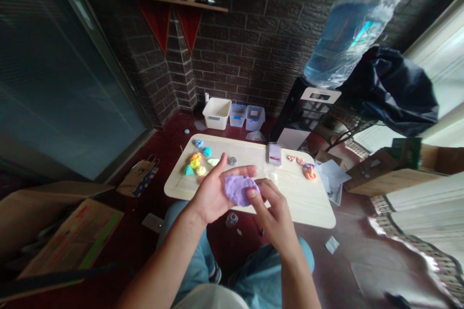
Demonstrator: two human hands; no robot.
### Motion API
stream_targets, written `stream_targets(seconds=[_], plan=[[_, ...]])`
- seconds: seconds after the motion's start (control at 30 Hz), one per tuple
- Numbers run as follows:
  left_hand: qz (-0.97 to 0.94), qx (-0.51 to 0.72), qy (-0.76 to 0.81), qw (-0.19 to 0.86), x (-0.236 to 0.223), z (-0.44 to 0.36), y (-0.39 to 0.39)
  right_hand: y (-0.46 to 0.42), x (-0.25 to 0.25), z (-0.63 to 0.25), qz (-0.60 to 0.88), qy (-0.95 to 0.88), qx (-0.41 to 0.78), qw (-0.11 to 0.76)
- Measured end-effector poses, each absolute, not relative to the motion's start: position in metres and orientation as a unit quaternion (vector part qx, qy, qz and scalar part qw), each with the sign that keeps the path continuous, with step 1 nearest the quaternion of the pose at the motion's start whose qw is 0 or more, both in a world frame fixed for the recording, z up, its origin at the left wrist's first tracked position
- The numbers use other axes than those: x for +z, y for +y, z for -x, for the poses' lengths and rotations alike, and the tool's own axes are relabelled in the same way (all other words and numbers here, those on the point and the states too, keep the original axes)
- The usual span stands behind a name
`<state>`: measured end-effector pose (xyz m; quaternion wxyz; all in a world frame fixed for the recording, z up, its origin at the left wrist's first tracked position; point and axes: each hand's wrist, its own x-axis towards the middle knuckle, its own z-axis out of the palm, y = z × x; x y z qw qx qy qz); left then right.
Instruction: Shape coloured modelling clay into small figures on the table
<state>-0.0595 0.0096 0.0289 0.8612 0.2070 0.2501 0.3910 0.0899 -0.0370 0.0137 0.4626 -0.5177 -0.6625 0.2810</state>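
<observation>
A flattened lump of purple clay lies in the palm of my left hand, whose fingers curl round it from behind. My right hand presses its fingers against the clay's right edge. Both hands hover above the near edge of a low pale wooden table. On the table's left part lie several small clay pieces: blue, orange, yellow, green and grey. An orange and pink clay figure sits at the table's right.
A small card box stands at the table's far edge. White and clear plastic tubs line the brick wall. A water dispenser stands right; cardboard boxes left, a paper bag beside the table.
</observation>
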Motion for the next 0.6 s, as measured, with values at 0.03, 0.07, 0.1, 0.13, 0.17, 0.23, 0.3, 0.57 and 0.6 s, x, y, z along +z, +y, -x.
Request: stream_targets(seconds=[0.03,0.07,0.1,0.13,0.17,0.23,0.3,0.57,0.6], plan=[[-0.180,0.350,0.233,0.889,0.028,0.058,0.011,-0.034,0.012,-0.090,0.543,-0.677,0.211,0.451],[-0.159,0.327,0.219,0.905,0.026,0.055,0.013,-0.031,0.011,-0.089,0.568,-0.680,0.146,0.440],[-0.144,0.320,0.211,0.913,0.024,0.053,0.014,-0.029,0.009,-0.089,0.590,-0.676,0.095,0.432],[-0.137,0.324,0.207,0.913,0.021,0.051,0.014,-0.028,0.007,-0.089,0.604,-0.669,0.061,0.429],[-0.136,0.337,0.210,0.908,0.019,0.049,0.015,-0.027,0.005,-0.089,0.611,-0.660,0.047,0.435],[-0.143,0.368,0.237,0.888,0.013,0.048,0.017,-0.028,0.003,-0.091,0.603,-0.636,0.066,0.476],[-0.156,0.402,0.268,0.861,0.009,0.049,0.020,-0.031,0.003,-0.092,0.588,-0.604,0.118,0.525],[-0.190,0.414,0.230,0.860,0.007,0.057,0.031,-0.039,0.005,-0.094,0.583,-0.552,0.236,0.548],[-0.182,0.422,0.229,0.858,0.007,0.058,0.033,-0.039,0.005,-0.094,0.586,-0.547,0.243,0.546]])
